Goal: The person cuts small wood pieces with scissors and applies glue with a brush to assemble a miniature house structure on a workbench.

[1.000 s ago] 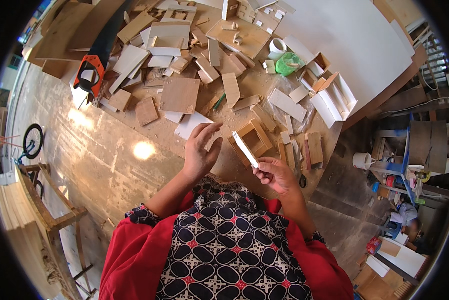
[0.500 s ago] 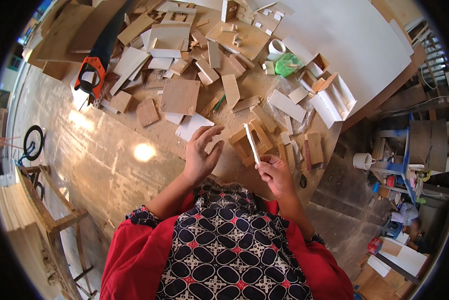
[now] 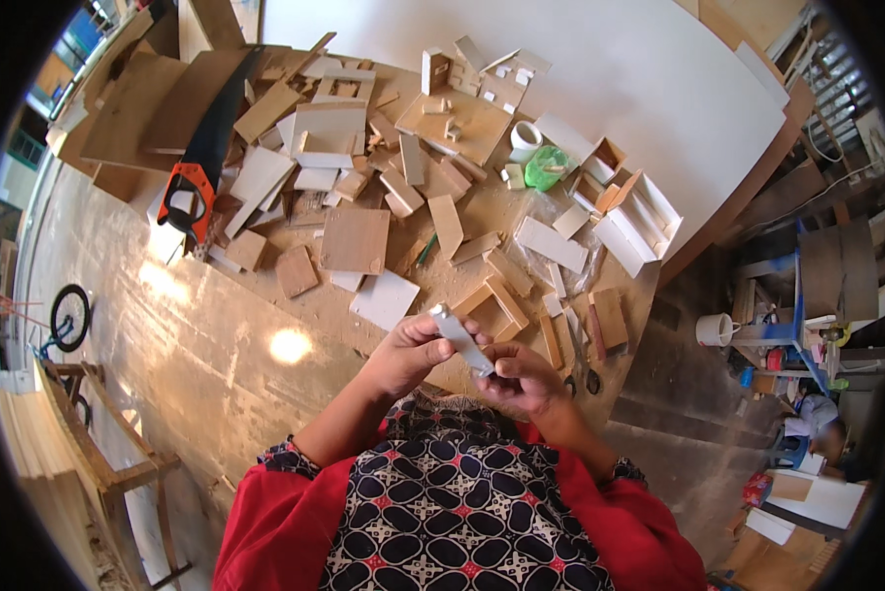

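Note:
Between my two hands, close to my chest, is a small flat whitish strip (image 3: 462, 340), tilted down to the right. My left hand (image 3: 410, 352) pinches its upper left end with thumb and fingers. The lower right end is gripped by my right hand (image 3: 527, 378). Just beyond my hands lies a small open wooden frame (image 3: 493, 307) on the worktable. A white flat board piece (image 3: 384, 299) rests past my left hand. Beside my right hand is a pair of scissors (image 3: 585, 364) with dark handles.
Wood offcuts (image 3: 354, 239) pile up across the worktable. A handsaw (image 3: 188, 197) with an orange handle lies at the left. A white cup (image 3: 526, 138), a green plastic bag (image 3: 545, 168) and a white divided box (image 3: 641, 219) stand at the right. Another person (image 3: 815, 428) is far right.
My left hand has come down and right and taken hold of the strip, which was in my right hand alone. The strip has turned its wide face up and come nearer my chest.

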The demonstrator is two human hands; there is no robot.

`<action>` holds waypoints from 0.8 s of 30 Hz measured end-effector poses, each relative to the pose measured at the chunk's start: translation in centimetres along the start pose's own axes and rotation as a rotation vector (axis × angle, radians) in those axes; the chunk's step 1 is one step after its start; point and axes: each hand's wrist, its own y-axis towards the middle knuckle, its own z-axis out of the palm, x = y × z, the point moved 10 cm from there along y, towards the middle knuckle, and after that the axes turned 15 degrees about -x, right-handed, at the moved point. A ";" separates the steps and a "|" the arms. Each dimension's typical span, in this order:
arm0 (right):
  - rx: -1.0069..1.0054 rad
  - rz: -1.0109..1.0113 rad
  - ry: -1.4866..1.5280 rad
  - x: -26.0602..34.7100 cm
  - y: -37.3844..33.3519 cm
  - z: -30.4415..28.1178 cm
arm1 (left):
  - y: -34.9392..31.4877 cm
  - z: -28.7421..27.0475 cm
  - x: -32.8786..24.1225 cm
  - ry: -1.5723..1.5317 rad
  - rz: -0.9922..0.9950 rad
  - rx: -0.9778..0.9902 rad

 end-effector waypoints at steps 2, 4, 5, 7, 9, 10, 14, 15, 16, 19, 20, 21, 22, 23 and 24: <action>-0.078 -0.155 -0.180 3.6 1.4 -1.0 | 0.0 -0.4 -1.3 -0.008 0.042 -0.024; -0.305 -0.389 -0.398 9.1 2.9 -3.4 | -0.3 -1.2 -2.1 -0.033 0.032 -0.123; -0.496 -0.550 -0.522 12.7 3.0 -4.7 | -0.5 -1.5 -2.1 -0.046 0.014 -0.144; -0.762 -0.961 -0.632 19.8 1.6 -5.0 | -0.7 -2.2 -2.3 -0.072 -0.024 -0.186; -1.062 -1.212 -0.950 25.0 0.9 -7.2 | -0.9 -2.7 -2.1 -0.101 -0.039 -0.202; -1.096 -1.291 -1.043 26.6 1.3 -7.8 | -1.0 -3.1 -2.0 -0.119 -0.046 -0.209; -1.139 -1.272 -1.305 29.8 4.4 -6.5 | -1.8 -4.0 -2.4 -0.129 -0.027 -0.200; -1.137 -1.188 -1.340 29.9 5.0 -6.0 | -2.0 -4.4 -2.4 -0.147 -0.032 -0.224; -1.160 -1.210 -1.357 29.9 4.8 -5.2 | -2.2 -4.7 -2.4 -0.164 -0.038 -0.246; -1.123 -1.350 -1.466 30.5 4.6 -4.6 | -2.0 -4.8 -3.1 -0.259 -0.002 -0.254; -1.120 -1.399 -1.463 30.5 4.4 -4.2 | -2.0 -4.9 -3.2 -0.286 0.002 -0.260; -1.120 -1.458 -1.504 30.4 4.1 -3.6 | -1.9 -5.0 -3.3 -0.313 0.005 -0.264; -1.121 -1.518 -1.543 30.3 3.7 -3.2 | -1.9 -5.1 -3.4 -0.340 0.008 -0.268; -1.120 -1.584 -1.583 30.0 3.3 -2.5 | -1.9 -5.2 -3.5 -0.356 0.011 -0.267; -1.101 -1.646 -1.577 29.6 2.4 -1.3 | -1.9 -5.2 -3.6 -0.371 0.014 -0.267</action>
